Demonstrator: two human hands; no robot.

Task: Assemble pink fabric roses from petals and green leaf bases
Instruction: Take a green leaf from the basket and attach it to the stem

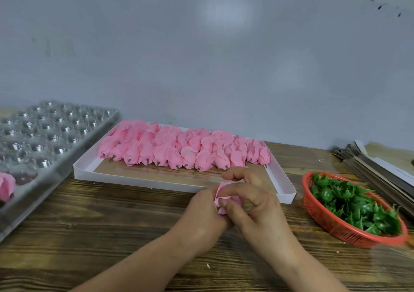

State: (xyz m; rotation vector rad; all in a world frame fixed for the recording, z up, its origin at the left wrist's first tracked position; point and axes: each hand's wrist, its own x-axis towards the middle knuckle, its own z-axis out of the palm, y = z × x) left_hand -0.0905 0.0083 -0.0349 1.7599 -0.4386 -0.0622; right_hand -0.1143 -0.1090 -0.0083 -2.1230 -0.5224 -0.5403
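Note:
A pink fabric rose (220, 198) sits between both hands above the wooden table. My left hand (202, 211) cups it from the left and below. From the right, my right hand (253, 198) curls its thumb and fingers round the petals. Most of the rose is hidden by the fingers, and I cannot see any leaf base on it. Rows of pink rose heads (179, 148) with short stems lie in a shallow white tray (143, 176) behind the hands. Green leaf bases (356, 204) fill a red basket (324, 222) at the right.
A clear plastic blister tray (49, 135) with round cavities lies at the left, one pink rose (6, 186) in a near cavity. A stack of flat cardboard strips (378, 166) lies at the far right. A grey wall stands behind the table.

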